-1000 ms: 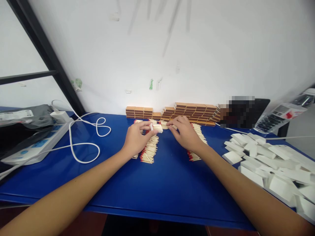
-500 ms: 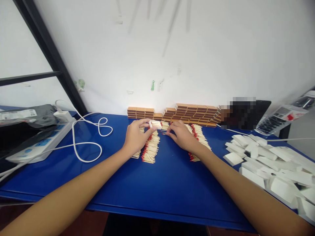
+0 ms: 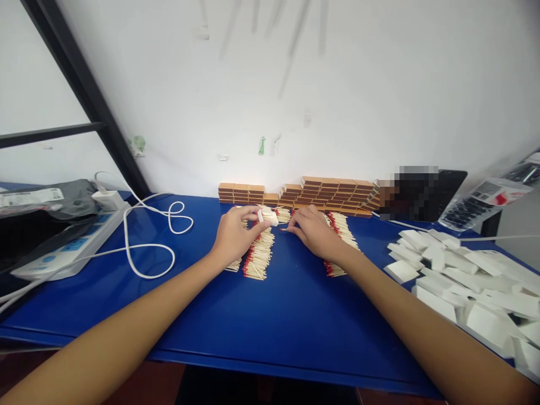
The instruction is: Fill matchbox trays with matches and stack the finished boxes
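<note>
My left hand [image 3: 234, 233] grips a small white matchbox tray [image 3: 268, 217] by its left end, thumb in front and fingers behind. Pale matchsticks show inside the tray, which is tilted. Just to the right, my right hand [image 3: 314, 229] is pinched on a match, whose red tip [image 3: 283, 229] sticks out to the left of the fingers. Beneath and beside the left hand lies a row of red-tipped matches [image 3: 259, 256]. Another row of matches [image 3: 342, 230] runs behind the right wrist, partly covered by it.
Stacked brown matchboxes [image 3: 333, 194] line the wall. White empty trays [image 3: 472, 275] are heaped at the right, near a plastic bottle [image 3: 485, 197] and a dark tablet-like object [image 3: 439, 197]. A power strip [image 3: 71, 247] with white cables [image 3: 126, 225] occupies the left of the blue table [image 3: 270, 326].
The tray in my left hand has tipped and shifted slightly to the right. My right hand has moved a little to the right and closed more tightly, with a match tip at its fingers.
</note>
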Motion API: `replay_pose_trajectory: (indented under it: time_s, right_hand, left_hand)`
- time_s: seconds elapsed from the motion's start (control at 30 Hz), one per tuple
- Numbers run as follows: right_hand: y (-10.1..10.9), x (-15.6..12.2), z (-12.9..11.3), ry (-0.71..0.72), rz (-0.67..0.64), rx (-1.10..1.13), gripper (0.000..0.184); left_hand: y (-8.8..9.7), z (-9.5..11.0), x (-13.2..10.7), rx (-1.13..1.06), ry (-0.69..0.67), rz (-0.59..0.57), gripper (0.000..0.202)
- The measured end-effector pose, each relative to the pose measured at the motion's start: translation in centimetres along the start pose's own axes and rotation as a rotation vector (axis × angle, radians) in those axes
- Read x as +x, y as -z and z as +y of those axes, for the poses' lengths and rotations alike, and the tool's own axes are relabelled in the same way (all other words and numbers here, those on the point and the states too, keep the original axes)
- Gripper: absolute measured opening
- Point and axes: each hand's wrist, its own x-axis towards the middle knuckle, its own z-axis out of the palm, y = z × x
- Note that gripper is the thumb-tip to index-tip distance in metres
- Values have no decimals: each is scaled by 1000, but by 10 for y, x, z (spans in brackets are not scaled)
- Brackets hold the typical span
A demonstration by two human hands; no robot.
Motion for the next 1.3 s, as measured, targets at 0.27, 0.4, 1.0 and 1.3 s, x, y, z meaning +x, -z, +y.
replay_pose_trajectory:
  time_s: [0.27,0.4,1.0,1.3]
  right_hand:
    - [27,0,-35,-7,186,193,14]
    - [24,0,-49,77,163,193,11]
    - [-12,2,-3,29,40,16,19]
    - [-15,4,-3,-1,17,16,19]
  left_hand:
    - [-9,-1,-7,-120,40,-107,45]
    - [-13,0,-10,-165,25,-130,46]
    - [-1,-4,1,-72,14,-14,34]
    - [-1,-6,1,-40,-3,12,33]
